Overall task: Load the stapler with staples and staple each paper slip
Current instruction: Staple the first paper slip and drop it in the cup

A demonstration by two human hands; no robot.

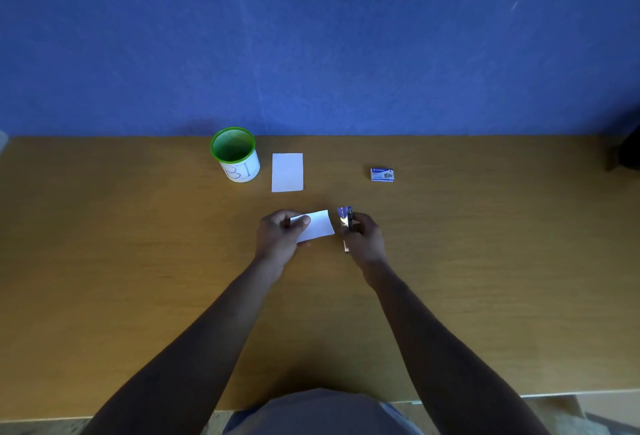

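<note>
My left hand (280, 235) pinches a white paper slip (318, 225) by its left end, thumb on top, just above the wooden table (138, 261). Right beside the slip's right edge, my right hand (365, 238) grips a small stapler (345, 223) with a purple top and metal body, its purple end pointing away from me. A small gap shows between slip and stapler. More white paper slips (287, 172) lie in a flat stack farther back. A small blue staple box (382, 174) lies at the back right.
A green mesh cup (235, 154) with a white label stands at the back, left of the paper stack, near the blue wall (311, 36). The table's near edge runs just in front of my body.
</note>
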